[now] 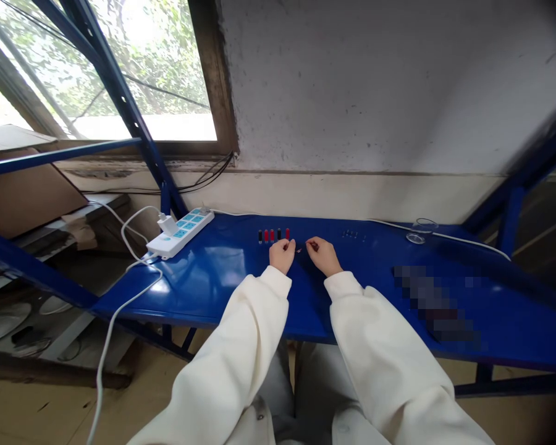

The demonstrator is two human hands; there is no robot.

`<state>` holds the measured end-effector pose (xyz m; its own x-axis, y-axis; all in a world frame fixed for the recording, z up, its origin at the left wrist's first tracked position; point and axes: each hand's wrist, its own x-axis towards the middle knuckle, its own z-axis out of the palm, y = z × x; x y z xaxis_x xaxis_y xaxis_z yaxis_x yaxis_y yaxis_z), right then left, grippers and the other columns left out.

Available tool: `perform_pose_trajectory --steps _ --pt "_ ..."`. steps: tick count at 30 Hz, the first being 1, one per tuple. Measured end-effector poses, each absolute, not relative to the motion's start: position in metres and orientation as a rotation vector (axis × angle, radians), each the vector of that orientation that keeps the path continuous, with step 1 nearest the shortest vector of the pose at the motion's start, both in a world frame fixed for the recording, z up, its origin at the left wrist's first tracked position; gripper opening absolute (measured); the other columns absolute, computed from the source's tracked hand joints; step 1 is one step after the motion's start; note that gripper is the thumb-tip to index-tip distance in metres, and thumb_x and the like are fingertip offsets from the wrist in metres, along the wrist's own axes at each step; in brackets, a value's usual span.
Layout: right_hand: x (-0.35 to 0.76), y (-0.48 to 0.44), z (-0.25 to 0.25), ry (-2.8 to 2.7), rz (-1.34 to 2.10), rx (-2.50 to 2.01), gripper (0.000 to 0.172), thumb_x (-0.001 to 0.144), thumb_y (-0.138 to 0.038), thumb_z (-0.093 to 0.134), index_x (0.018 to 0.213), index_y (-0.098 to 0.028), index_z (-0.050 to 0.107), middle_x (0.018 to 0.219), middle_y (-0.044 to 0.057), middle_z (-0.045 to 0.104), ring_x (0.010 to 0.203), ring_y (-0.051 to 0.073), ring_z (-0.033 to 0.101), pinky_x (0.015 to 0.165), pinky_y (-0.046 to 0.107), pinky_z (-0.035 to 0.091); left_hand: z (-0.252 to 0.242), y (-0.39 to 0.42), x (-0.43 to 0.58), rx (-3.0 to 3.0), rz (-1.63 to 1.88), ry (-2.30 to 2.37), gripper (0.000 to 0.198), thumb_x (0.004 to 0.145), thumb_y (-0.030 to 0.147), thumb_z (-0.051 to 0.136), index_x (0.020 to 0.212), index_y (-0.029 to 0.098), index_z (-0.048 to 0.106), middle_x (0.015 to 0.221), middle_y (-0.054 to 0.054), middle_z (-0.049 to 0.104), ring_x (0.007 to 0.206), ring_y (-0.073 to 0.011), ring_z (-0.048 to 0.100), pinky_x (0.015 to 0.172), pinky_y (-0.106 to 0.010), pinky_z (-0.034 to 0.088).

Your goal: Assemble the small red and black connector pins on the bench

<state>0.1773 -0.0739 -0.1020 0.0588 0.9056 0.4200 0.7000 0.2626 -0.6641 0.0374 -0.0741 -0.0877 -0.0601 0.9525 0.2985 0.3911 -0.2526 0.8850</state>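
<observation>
My left hand (282,254) is closed in a pinch above the blue table. What its fingertips hold, if anything, is too small to make out. A tiny light-coloured piece (299,250) shows just beside those fingertips. My right hand (323,256) faces it a short way off, fingers also pinched together, their contents hidden. Behind my left hand stands a row of several small cylinders, among them a black cylinder (260,236) and a red cylinder (272,235). Farther right, several tiny metal-looking pieces (350,233) are set on the tabletop.
A white power strip (180,233) with a plug and trailing cables sits at the table's left end. At the back right stands a clear glass (421,231) near a white cable. A blurred dark object (433,303) lies at right on the blue table (204,278).
</observation>
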Motion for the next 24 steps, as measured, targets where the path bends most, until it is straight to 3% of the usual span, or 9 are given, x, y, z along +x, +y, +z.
perform_pose_trajectory --steps 18,21,24 --pt "0.175 -0.074 -0.104 -1.721 0.328 -1.5 0.017 0.076 -0.025 0.044 0.079 -0.02 0.06 0.076 0.004 0.063 0.069 0.016 0.057 0.063 0.027 0.042 -0.097 -0.07 0.035 1.919 1.254 1.646 0.036 0.077 0.04 0.047 0.048 0.018 0.047 0.047 0.0 0.047 0.048 -0.0123 0.045 0.052 -0.024 0.03" --pt "0.175 -0.073 -0.104 -1.725 0.329 -1.497 0.017 0.076 -0.025 0.044 0.08 -0.02 0.06 0.076 0.005 0.063 0.068 0.016 0.057 0.062 0.027 0.042 -0.099 -0.072 0.036 1.988 1.226 1.746 0.027 0.076 0.04 0.049 0.061 0.019 0.056 0.054 -0.002 0.053 0.052 -0.0151 0.05 0.053 -0.024 0.033" --pt "0.175 -0.071 -0.106 -1.723 0.317 -1.482 0.018 0.076 -0.024 0.044 0.08 -0.019 0.06 0.077 0.005 0.064 0.068 0.016 0.057 0.062 0.026 0.042 -0.097 -0.073 0.038 1.999 1.214 1.795 0.024 0.078 0.034 0.048 0.096 0.022 0.058 0.065 -0.004 0.06 0.06 -0.0176 0.056 0.057 -0.025 0.037"
